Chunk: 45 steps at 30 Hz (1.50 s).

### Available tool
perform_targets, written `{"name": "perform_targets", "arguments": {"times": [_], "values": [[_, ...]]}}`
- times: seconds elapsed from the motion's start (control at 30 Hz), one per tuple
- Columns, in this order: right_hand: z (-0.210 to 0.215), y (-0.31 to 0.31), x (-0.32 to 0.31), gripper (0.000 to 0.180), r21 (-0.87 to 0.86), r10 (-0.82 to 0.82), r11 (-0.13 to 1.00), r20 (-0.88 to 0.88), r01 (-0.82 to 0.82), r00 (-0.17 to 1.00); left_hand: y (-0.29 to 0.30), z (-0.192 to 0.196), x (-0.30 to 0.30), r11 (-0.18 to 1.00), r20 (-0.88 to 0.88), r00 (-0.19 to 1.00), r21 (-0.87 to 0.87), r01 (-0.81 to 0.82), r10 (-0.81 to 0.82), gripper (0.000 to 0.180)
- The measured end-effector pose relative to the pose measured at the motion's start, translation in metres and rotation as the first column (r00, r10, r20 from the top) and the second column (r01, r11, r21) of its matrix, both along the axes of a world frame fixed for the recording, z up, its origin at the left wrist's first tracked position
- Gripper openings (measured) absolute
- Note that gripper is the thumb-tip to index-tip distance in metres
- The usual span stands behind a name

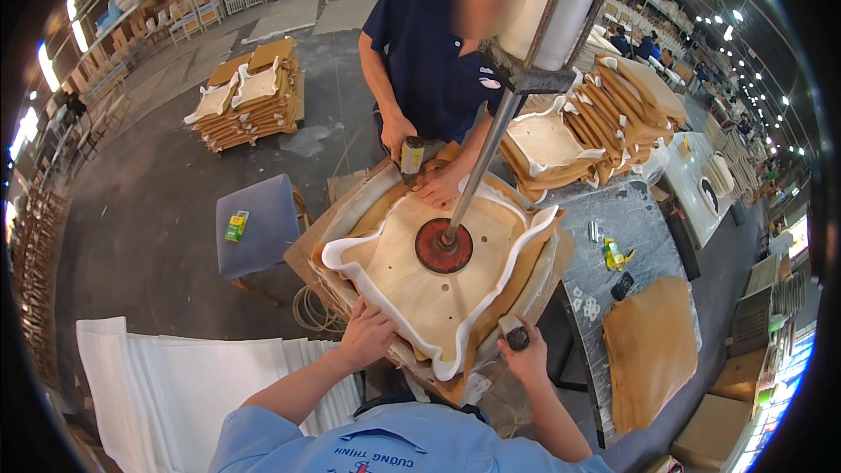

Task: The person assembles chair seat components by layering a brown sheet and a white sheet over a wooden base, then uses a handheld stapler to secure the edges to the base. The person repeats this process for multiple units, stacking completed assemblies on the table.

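Observation:
In front of me lies a wooden seat panel [403,276], underside up, with white padding [451,361] and a brown cover [477,342] round its edges. A round red press foot [429,250] on a metal rod bears down on its middle. My left hand [368,335] is at the near left edge, its fingers curled over the brown cover's edge. At the near right edge, my right hand [528,355] is closed round a staple gun [515,331], its black round end showing. Across from me, a co-worker holds another staple gun [412,158] and lays a hand on the far edge.
A blue padded stool [254,228] with a small green-yellow box stands at left. White padding sheets [175,385] are stacked at lower left. On the right, a grey table [604,219] bears brown sheets [648,346] and piled seats [552,140]. Another seat stack [250,101] stands behind left.

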State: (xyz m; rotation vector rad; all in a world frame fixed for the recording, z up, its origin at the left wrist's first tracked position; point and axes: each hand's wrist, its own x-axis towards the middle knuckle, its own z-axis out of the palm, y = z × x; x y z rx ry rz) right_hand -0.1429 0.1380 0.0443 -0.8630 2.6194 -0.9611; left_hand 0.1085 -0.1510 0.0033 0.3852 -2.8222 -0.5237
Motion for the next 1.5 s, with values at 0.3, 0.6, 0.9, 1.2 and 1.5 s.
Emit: {"name": "perform_targets", "arguments": {"times": [0.3, 0.6, 0.9, 1.2, 1.5], "values": [[0.041, 0.034, -0.029, 0.071, -0.257, -0.086, 0.939, 0.469, 0.229, 0.879, 0.044, -0.009, -0.043, 0.984, -0.101, 0.981, 0.045, 0.171, -0.166, 0.011], [0.067, 0.071, 0.033, 0.076, -0.204, -0.001, 0.956, 0.716, 0.210, 0.698, 0.091, -0.012, -0.104, 0.960, -0.111, 0.984, 0.227, 0.162, -0.140, 0.012], [0.012, 0.064, -0.027, 0.066, -0.153, -0.141, 0.936, 0.662, 0.317, 0.736, 0.107, -0.025, -0.144, 0.950, -0.039, 0.998, 0.307, 0.059, -0.049, 0.015], [-0.003, 0.055, -0.079, 0.072, -0.035, -0.110, 0.983, 0.680, 0.182, 0.725, 0.127, -0.003, -0.225, 0.922, 0.001, 0.999, 0.383, 0.050, -0.054, 0.020], [0.008, 0.055, -0.096, 0.068, -0.040, -0.044, 0.995, 0.658, 0.093, 0.752, 0.122, -0.015, -0.249, 0.927, 0.107, 0.987, 0.368, 0.072, -0.119, 0.025]]}}
